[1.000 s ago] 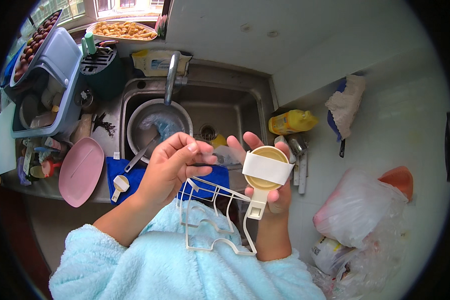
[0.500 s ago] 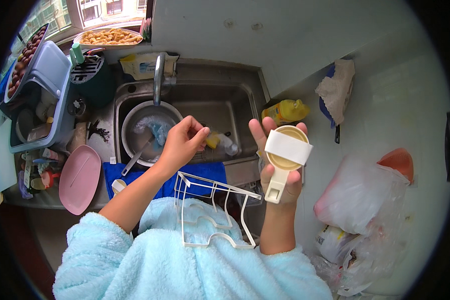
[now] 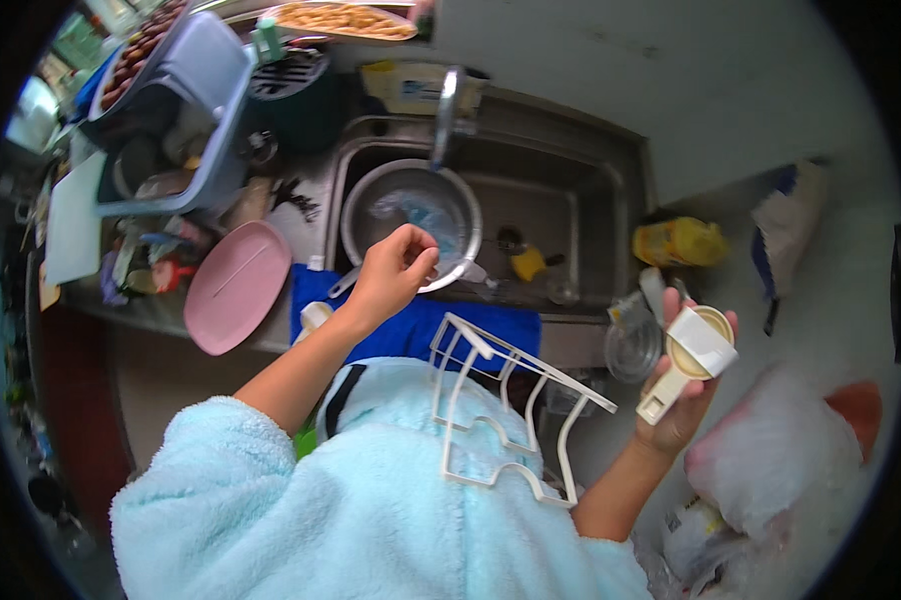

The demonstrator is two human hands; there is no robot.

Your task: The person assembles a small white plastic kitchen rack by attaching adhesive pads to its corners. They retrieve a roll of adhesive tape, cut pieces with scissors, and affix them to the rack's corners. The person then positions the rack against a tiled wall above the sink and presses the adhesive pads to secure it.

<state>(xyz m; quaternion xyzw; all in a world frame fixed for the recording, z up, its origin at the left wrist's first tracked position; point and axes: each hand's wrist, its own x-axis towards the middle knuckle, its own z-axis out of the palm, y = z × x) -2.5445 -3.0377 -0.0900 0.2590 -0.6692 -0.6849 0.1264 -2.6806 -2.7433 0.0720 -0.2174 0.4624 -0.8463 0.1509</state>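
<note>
My right hand [image 3: 677,425] holds a cream handheld tool [image 3: 687,365] with a round head, a flat handle and a white band across the head. I cannot make out its exact kind. Curled over the front rim of a metal basin [image 3: 352,215] in the sink, my left hand [image 3: 391,272] has its fingers bent in toward the thumb; whether anything small is in them is hidden. Bluish, crumpled-looking stuff [image 3: 429,213] lies in the basin. Between my forearms, in front of my light-blue fleece sleeves, stands a white wire rack [image 3: 511,474], touched by neither hand.
A blue cloth [image 3: 421,318] lies along the counter's front edge. Left are a pink plate [image 3: 236,290] and a blue tub [image 3: 236,150]. The faucet [image 3: 449,105] rises behind the basin. Right are a yellow bottle [image 3: 679,243], a clear round container [image 3: 633,350] and plastic bags [image 3: 761,450].
The whole view has swung, so the sink and counter sit farther right. My right hand, still holding the cream tool, has moved right and lower, away from the sink. My left hand stays near the basin.
</note>
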